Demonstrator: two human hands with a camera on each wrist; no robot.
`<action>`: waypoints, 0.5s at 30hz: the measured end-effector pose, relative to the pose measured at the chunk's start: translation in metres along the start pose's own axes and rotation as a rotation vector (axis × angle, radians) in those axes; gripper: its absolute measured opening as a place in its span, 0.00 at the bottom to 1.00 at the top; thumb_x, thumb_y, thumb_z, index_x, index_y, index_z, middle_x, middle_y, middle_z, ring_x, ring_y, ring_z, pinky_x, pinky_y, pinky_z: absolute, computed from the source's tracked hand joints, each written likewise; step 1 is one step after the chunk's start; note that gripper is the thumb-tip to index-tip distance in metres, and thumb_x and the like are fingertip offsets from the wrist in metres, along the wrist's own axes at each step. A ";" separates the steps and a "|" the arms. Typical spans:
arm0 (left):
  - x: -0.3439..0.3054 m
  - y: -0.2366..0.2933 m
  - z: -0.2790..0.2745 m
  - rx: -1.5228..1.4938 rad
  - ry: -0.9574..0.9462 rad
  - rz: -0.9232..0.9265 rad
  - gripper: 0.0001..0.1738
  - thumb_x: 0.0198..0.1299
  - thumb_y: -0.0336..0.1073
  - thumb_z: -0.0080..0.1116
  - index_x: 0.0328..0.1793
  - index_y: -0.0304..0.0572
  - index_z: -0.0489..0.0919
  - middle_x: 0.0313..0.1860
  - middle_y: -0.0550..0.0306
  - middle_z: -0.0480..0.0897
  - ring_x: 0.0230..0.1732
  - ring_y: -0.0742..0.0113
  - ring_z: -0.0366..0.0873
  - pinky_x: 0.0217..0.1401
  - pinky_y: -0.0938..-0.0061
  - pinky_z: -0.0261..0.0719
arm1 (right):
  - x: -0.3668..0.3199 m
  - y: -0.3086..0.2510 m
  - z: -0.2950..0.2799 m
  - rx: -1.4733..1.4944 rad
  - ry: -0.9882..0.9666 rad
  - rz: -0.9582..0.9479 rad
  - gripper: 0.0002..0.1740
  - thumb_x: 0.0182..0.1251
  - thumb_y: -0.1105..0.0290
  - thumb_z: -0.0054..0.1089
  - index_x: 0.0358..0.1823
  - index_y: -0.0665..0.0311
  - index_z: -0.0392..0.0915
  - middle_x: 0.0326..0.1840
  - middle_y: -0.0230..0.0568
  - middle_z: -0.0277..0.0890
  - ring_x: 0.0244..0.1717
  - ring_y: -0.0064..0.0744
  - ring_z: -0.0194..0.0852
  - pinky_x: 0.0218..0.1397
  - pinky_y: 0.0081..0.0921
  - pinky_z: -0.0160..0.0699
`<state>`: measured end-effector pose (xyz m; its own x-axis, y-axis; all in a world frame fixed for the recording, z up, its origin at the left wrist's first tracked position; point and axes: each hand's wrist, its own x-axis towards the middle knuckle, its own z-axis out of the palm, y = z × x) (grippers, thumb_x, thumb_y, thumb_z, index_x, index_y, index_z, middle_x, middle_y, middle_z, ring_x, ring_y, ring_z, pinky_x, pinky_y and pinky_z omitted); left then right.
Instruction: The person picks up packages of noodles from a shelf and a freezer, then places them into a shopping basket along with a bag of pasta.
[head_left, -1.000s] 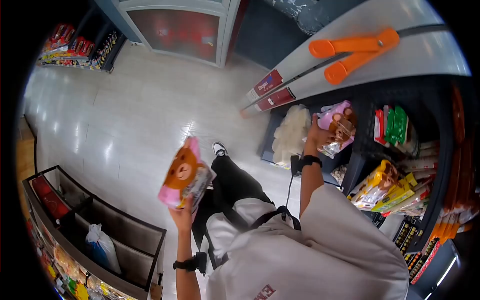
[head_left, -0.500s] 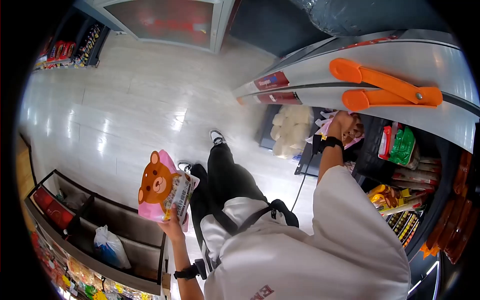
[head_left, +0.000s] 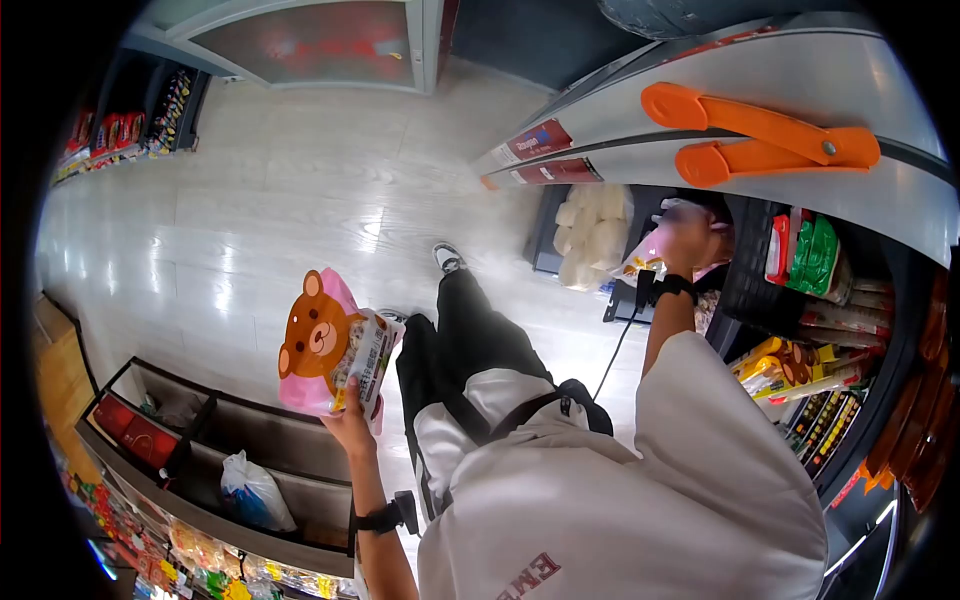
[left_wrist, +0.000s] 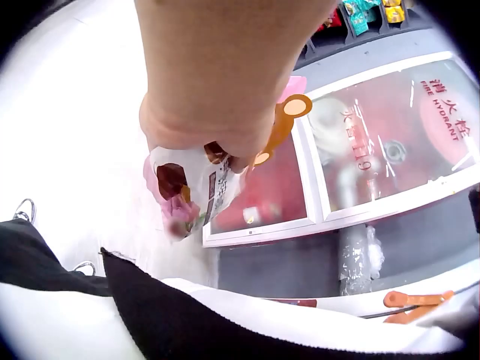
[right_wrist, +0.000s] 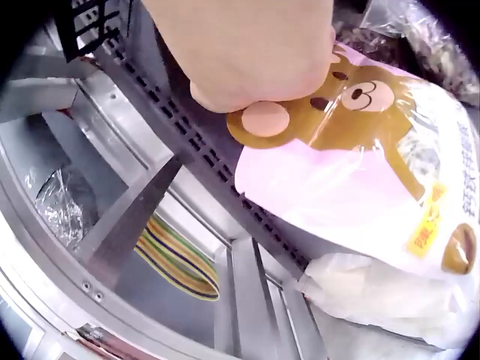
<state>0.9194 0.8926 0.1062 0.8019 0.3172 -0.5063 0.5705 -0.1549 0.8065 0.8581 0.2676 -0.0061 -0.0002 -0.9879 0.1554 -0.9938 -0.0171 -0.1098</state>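
Observation:
My left hand point(head_left: 350, 428) grips the lower edge of a pink bag with a brown bear face point(head_left: 318, 335), thumb across its printed front, out over the floor. In the left wrist view the bag's point(left_wrist: 187, 184) white and pink side shows below the hand. At the shelf on the right, my right hand point(head_left: 690, 250) holds a second pink bear bag point(head_left: 645, 255). The right wrist view shows this bag point(right_wrist: 315, 180) tilted, with the hand at its top by the bear's ear; its fingertips are hidden.
A silver ladder with an orange hinged strap point(head_left: 760, 140) stands close beyond the shelf. Whitish packs point(head_left: 590, 235) lie beside the right-hand bag, and green and red packs point(head_left: 815, 255) stand on its other side. Shelving with a white plastic bag point(head_left: 255, 490) is at the left.
My left hand has moved left and turned its bear bag face up. The right hand has shifted over the second bag, hiding more of its bear. The ladder strap appears farther right.

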 end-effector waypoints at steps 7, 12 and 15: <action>0.017 0.001 0.002 0.055 -0.133 -0.084 0.22 0.59 0.34 0.67 0.55 0.31 0.74 0.43 0.58 0.80 0.32 0.76 0.74 0.33 0.82 0.71 | -0.005 0.068 0.060 1.769 -0.627 0.059 0.22 0.66 0.58 0.51 0.58 0.61 0.72 0.55 0.40 0.73 0.55 0.34 0.72 0.60 0.32 0.71; 0.018 -0.001 0.016 0.025 -0.146 -0.070 0.15 0.60 0.33 0.66 0.50 0.36 0.76 0.33 0.64 0.78 0.23 0.82 0.66 0.23 0.84 0.61 | 0.008 0.078 0.072 2.282 -1.234 0.128 0.29 0.61 0.48 0.51 0.58 0.57 0.71 0.55 0.36 0.71 0.56 0.33 0.69 0.62 0.30 0.69; 0.017 0.007 0.028 0.027 -0.152 -0.040 0.17 0.60 0.34 0.66 0.51 0.34 0.76 0.37 0.60 0.80 0.28 0.78 0.73 0.29 0.84 0.69 | 0.008 0.083 0.078 2.374 -1.431 0.093 0.33 0.58 0.41 0.52 0.59 0.55 0.70 0.55 0.35 0.70 0.56 0.33 0.67 0.62 0.29 0.67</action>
<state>0.9418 0.8710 0.0948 0.7946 0.1786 -0.5802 0.6058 -0.1707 0.7771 0.7844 0.2463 -0.0903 0.8632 -0.5001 -0.0694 0.4463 0.8201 -0.3581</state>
